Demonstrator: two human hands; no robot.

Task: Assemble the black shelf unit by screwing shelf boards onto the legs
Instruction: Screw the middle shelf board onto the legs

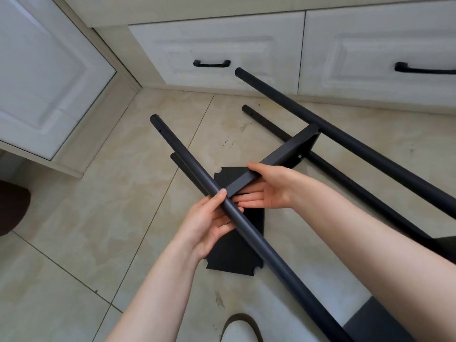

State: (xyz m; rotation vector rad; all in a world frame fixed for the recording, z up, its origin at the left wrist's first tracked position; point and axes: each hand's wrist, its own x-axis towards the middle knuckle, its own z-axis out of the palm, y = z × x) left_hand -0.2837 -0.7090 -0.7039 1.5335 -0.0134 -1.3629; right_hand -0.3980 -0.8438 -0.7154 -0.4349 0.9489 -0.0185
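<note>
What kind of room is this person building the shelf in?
Probably a room at home, maybe a kitchen. The floor is beige tiled floor, and white cabinet drawers with black handles run along the wall. The shelf parts lie on the floor, not on a workbench.

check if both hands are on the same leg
No: the left hand holds the near leg, while the right hand holds the shelf board.

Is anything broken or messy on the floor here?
Nothing looks broken. The black legs lie slanted because the shelf is only half built. One shelf board lies flat on the tiles, waiting. The tiled floor has some dull stains and specks near the cabinets, and that is the only messy bit.
</note>
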